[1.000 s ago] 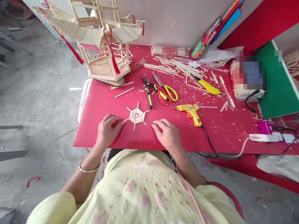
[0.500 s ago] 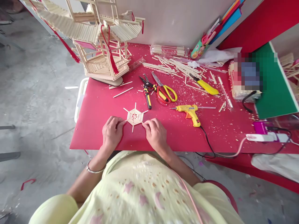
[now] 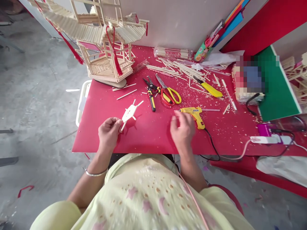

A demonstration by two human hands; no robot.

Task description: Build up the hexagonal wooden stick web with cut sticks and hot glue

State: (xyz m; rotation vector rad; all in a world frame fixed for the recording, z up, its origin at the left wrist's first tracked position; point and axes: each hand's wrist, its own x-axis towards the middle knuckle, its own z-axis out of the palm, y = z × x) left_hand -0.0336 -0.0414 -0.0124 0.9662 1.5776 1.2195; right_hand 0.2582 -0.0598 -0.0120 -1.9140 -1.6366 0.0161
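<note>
Red table [image 3: 150,137] open from centre to front edge, left hand [image 3: 109,131] pinching tilted, spoked pale web [image 3: 129,112], right hand [image 3: 183,129] half-spread by glue gun [image 3: 198,118]

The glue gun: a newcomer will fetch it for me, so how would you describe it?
On the red table, look just beside the person's right hand. The glue gun lies there, yellow, partly hidden by that hand. Unlike the yellow-handled cutter and the scissors farther back, it trails a black cord and has a pale stick poking out behind.
</note>
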